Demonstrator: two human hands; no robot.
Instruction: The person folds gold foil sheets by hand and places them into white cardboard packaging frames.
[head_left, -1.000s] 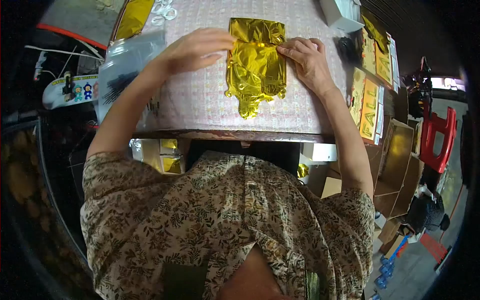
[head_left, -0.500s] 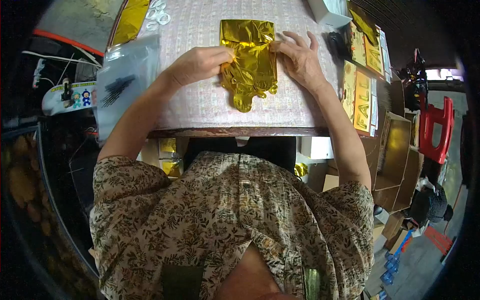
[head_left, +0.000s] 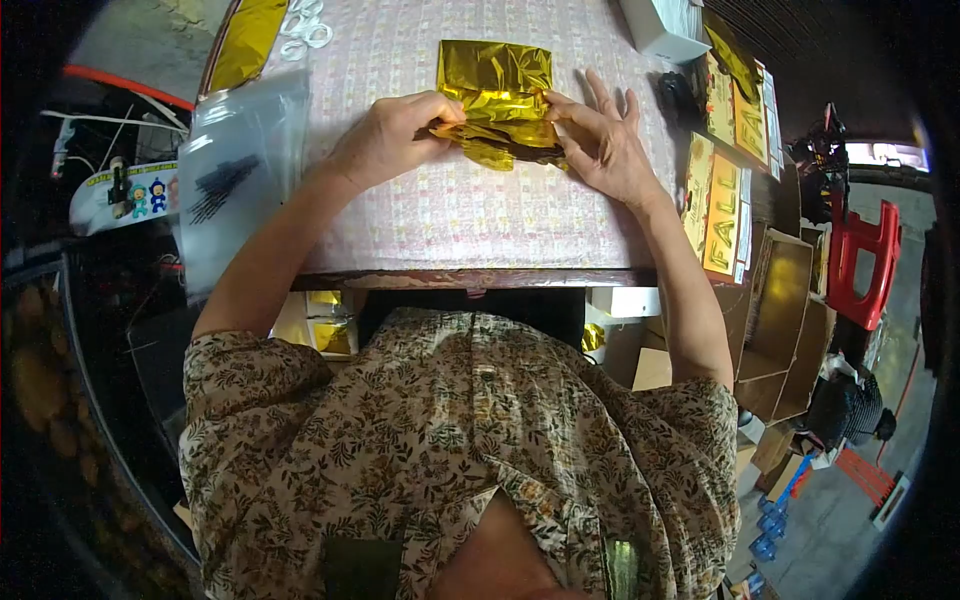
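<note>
A deflated gold foil balloon [head_left: 496, 98] lies on the pink checked tablecloth [head_left: 470, 205], its near end folded up off the cloth. My left hand [head_left: 390, 135] pinches the fold's left edge between thumb and fingers. My right hand [head_left: 600, 140] grips the fold's right edge with thumb and forefinger, the other fingers spread. Both hands rest on the cloth on either side of the balloon.
A clear plastic bag [head_left: 235, 160] with dark pieces lies at the table's left edge. Another gold foil piece [head_left: 245, 40] and white rings [head_left: 305, 30] sit far left. A white box [head_left: 665, 25] and printed "FALL" packs [head_left: 722, 200] line the right. Cardboard boxes [head_left: 785, 320] stand below right.
The balloon lay flat a second ago. Both hands have since lifted its near end and folded it away from me, so the balloon now looks much shorter.
</note>
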